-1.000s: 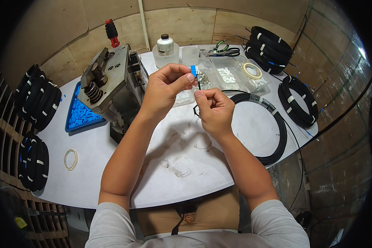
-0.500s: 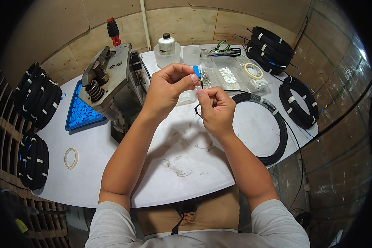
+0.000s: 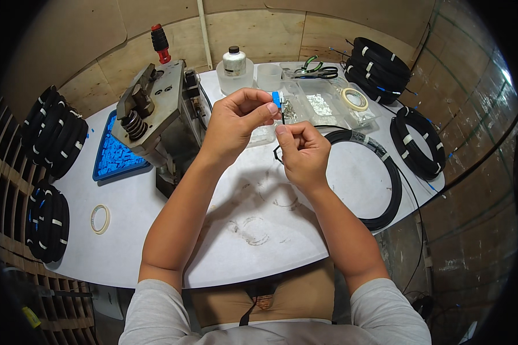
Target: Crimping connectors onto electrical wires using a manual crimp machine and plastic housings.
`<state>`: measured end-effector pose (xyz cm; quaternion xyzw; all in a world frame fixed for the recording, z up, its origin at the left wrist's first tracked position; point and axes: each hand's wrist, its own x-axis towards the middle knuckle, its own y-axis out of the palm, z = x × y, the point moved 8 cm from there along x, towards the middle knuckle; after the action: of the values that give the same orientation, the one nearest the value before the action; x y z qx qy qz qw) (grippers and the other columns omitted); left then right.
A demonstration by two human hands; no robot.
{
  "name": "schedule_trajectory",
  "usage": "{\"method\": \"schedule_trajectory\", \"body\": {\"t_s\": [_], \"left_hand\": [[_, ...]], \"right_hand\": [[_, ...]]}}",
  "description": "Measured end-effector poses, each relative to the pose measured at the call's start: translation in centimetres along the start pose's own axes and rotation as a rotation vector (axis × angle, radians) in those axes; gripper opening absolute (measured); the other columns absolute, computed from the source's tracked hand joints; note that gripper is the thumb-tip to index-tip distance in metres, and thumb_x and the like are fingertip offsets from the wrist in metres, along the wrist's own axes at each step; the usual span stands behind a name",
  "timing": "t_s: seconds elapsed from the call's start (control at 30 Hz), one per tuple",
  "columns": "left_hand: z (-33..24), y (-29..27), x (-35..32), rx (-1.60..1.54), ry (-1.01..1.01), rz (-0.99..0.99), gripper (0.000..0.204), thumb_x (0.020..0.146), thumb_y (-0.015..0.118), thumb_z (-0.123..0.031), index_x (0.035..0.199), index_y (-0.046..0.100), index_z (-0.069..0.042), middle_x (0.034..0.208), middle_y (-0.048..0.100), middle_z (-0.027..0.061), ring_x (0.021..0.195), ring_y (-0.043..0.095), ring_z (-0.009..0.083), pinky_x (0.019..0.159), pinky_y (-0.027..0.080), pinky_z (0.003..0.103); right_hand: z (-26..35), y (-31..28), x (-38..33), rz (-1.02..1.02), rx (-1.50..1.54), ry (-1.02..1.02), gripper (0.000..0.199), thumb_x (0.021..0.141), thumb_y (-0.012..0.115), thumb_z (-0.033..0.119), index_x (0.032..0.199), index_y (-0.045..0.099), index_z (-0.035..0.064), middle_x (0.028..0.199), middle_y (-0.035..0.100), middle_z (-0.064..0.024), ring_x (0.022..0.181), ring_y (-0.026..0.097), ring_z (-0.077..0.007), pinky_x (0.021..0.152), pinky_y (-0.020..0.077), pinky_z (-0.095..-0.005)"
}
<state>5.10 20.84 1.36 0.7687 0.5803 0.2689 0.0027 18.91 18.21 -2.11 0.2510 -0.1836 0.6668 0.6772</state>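
Above the middle of the table, my left hand (image 3: 233, 125) pinches a small blue plastic connector (image 3: 276, 99) between thumb and fingertips. A narrow white part shows along the connector's right side. Just below and to the right, my right hand (image 3: 305, 155) is closed on a thin black cable (image 3: 283, 117), whose upper end runs up to the connector. Whether the cable sits inside the connector is too small to tell. A short bend of black cable sticks out at the left of my right hand. The large black cable coil (image 3: 394, 190) lies beside my right forearm.
Left stands a metal press (image 3: 170, 86) beside a blue tray (image 3: 122, 168) of blue pieces. Behind my hands are clear boxes of small parts (image 3: 319, 106), a bottle (image 3: 234, 62), scissors (image 3: 325, 73) and a tape roll (image 3: 354, 99). Cable coils (image 3: 418, 142) line both sides; another tape roll (image 3: 100, 219) lies front left.
Both hands keep their grips on the connector and the cable. The whole view has shifted very slightly; otherwise little differs.
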Motion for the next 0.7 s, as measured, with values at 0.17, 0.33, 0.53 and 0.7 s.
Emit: {"method": "schedule_trajectory", "body": {"t_s": [0.17, 0.33, 0.53, 0.7], "left_hand": [[-0.09, 0.19, -0.03, -0.015, 0.0, 0.022, 0.015, 0.085, 0.069, -0.006, 0.098, 0.064, 0.0, 0.088, 0.068, 0.0078, 0.081, 0.064, 0.0133, 0.076, 0.052, 0.028], [0.01, 0.16, 0.01, 0.002, -0.005, 0.015, 0.015, 0.085, 0.069, -0.007, 0.098, 0.064, 0.0, 0.087, 0.068, 0.0076, 0.081, 0.064, 0.0133, 0.076, 0.052, 0.028], [-0.26, -0.05, 0.02, 0.017, 0.007, -0.006, 0.015, 0.086, 0.069, -0.007, 0.099, 0.064, 0.0, 0.087, 0.068, 0.0077, 0.081, 0.064, 0.0128, 0.076, 0.052, 0.027], [-0.46, -0.04, 0.08, 0.01, 0.019, -0.002, 0.015, 0.087, 0.068, -0.008, 0.099, 0.064, 0.001, 0.087, 0.068, 0.0076, 0.081, 0.064, 0.0123, 0.075, 0.051, 0.026]], "right_hand": [[0.2, -0.09, 0.01, -0.01, -0.02, -0.005, 0.012, 0.09, 0.066, 0.011, 0.083, 0.061, 0.0023, 0.055, 0.05, 0.0064, 0.046, 0.04, 0.0008, 0.043, 0.031, -0.0179], [0.07, -0.14, 0.11, -0.008, -0.007, -0.006, 0.012, 0.09, 0.066, 0.011, 0.083, 0.062, 0.0022, 0.054, 0.05, 0.0062, 0.046, 0.04, 0.0006, 0.043, 0.031, -0.0181], [-0.1, -0.02, 0.17, 0.014, 0.004, 0.028, 0.013, 0.091, 0.066, 0.012, 0.084, 0.062, 0.0021, 0.054, 0.051, 0.0057, 0.045, 0.041, 0.0001, 0.042, 0.0325, -0.0183], [-0.36, 0.01, 0.34, 0.045, 0.03, 0.042, 0.015, 0.092, 0.065, 0.015, 0.085, 0.063, 0.0019, 0.054, 0.051, 0.005, 0.045, 0.043, -0.0007, 0.042, 0.0336, -0.0184]]}}
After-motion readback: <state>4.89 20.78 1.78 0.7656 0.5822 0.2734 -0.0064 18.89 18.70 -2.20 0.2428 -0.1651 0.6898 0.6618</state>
